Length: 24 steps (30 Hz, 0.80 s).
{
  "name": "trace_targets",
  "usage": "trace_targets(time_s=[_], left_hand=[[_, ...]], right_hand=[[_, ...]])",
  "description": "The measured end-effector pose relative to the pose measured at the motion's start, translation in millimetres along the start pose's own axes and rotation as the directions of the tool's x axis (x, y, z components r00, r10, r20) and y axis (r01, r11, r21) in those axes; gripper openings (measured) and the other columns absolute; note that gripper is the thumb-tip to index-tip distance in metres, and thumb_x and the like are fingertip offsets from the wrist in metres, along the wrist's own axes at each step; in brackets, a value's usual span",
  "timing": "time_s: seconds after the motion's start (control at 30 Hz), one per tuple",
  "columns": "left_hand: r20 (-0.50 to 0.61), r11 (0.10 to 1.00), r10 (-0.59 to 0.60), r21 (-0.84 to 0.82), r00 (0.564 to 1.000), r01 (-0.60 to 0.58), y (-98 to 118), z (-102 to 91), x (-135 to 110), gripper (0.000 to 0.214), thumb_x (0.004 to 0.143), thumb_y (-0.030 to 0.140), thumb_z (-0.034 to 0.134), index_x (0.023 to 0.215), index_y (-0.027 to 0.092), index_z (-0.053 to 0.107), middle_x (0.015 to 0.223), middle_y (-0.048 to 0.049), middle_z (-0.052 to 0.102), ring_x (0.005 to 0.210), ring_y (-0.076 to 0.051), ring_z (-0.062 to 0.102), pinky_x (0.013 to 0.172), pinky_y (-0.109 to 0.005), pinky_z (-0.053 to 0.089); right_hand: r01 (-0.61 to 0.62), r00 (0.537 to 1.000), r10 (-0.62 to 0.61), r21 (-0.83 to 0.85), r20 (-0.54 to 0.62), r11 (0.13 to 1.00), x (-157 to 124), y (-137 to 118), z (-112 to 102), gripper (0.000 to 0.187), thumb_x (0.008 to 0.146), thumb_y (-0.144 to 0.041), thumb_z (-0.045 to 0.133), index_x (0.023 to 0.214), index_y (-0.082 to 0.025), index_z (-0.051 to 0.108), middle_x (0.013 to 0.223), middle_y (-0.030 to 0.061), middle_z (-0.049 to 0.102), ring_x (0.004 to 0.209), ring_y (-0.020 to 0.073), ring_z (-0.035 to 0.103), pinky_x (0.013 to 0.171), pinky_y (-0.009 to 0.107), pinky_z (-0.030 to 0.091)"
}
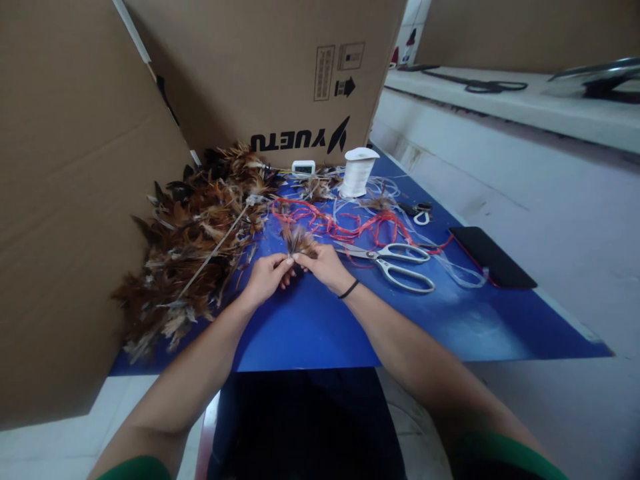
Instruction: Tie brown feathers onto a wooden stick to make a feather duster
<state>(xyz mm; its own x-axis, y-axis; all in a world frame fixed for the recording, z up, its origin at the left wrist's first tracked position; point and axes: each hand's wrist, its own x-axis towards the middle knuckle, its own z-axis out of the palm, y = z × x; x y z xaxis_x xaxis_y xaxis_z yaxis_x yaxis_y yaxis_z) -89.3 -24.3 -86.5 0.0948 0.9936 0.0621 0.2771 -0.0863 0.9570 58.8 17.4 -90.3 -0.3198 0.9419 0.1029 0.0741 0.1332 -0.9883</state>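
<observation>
Both my hands meet over the blue table, pinching the base of a small feather bunch whose brown and pale tips fan upward. My left hand grips it from the left, thumb and fingertips together. On the other side, my right hand has its thumb pressed at the same base; a black band circles that wrist. Open-bladed scissors with grey handles lie just right of my right hand. A large heap of brown feathers spreads to the left of my hands.
Red ribbon and clear strands lie tangled behind my hands. Farther back stand a white spool and a small white display. A black phone rests at right. Cardboard walls the back and left; a ledge runs along the right.
</observation>
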Motion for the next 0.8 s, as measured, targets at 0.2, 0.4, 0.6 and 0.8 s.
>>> trace_targets(time_s=[0.2, 0.4, 0.6, 0.8], left_hand=[[-0.051, 0.989, 0.062, 0.135, 0.997, -0.055, -0.5, -0.4, -0.9, 0.029, 0.082, 0.036, 0.052, 0.064, 0.015, 0.060, 0.046, 0.0016, 0.053, 0.038, -0.008, 0.047, 0.042, -0.019, 0.037], [-0.120, 0.999, 0.053, 0.008, 0.991, -0.053, 4.6, -0.6, -2.0, 0.024, 0.079, 0.035, 0.058, 0.066, 0.015, 0.063, 0.048, 0.0010, 0.054, 0.039, -0.008, 0.046, 0.043, -0.020, 0.037], [-0.095, 0.988, 0.042, -0.142, 0.995, -0.055, 9.7, -0.5, -2.9, 0.025, 0.079, 0.036, 0.058, 0.068, 0.013, 0.062, 0.049, 0.0020, 0.052, 0.042, -0.007, 0.046, 0.045, -0.020, 0.039], [-0.011, 0.945, 0.057, -0.323, 0.998, -0.058, 12.1, -1.5, -4.1, 0.027, 0.078, 0.037, 0.061, 0.069, 0.012, 0.063, 0.051, 0.0012, 0.052, 0.044, -0.006, 0.045, 0.046, -0.020, 0.037]], right_hand=[[0.136, 0.990, -0.137, -0.059, -0.018, 0.989, 1.5, 6.3, -0.1, 0.017, 0.070, -0.030, 0.060, 0.072, -0.014, 0.059, 0.062, -0.0013, 0.056, 0.056, 0.0095, 0.047, 0.056, 0.024, 0.039], [0.177, 0.984, -0.177, 0.051, -0.002, 0.983, -3.5, -6.7, -0.3, 0.021, 0.067, -0.035, 0.067, 0.073, -0.017, 0.059, 0.067, -0.0002, 0.059, 0.062, 0.0116, 0.051, 0.061, 0.026, 0.043], [0.066, 0.998, -0.055, 0.363, -0.040, 0.929, -4.6, -14.5, -5.0, 0.031, 0.073, -0.047, 0.060, 0.080, -0.017, 0.060, 0.066, -0.0011, 0.055, 0.055, 0.0096, 0.050, 0.052, 0.024, 0.042], [0.068, 0.997, -0.076, 0.306, 0.013, 0.950, -1.9, -12.4, -8.1, 0.034, 0.068, -0.025, 0.058, 0.102, -0.020, 0.062, 0.078, 0.0000, 0.061, 0.064, 0.0111, 0.054, 0.055, 0.024, 0.043]])
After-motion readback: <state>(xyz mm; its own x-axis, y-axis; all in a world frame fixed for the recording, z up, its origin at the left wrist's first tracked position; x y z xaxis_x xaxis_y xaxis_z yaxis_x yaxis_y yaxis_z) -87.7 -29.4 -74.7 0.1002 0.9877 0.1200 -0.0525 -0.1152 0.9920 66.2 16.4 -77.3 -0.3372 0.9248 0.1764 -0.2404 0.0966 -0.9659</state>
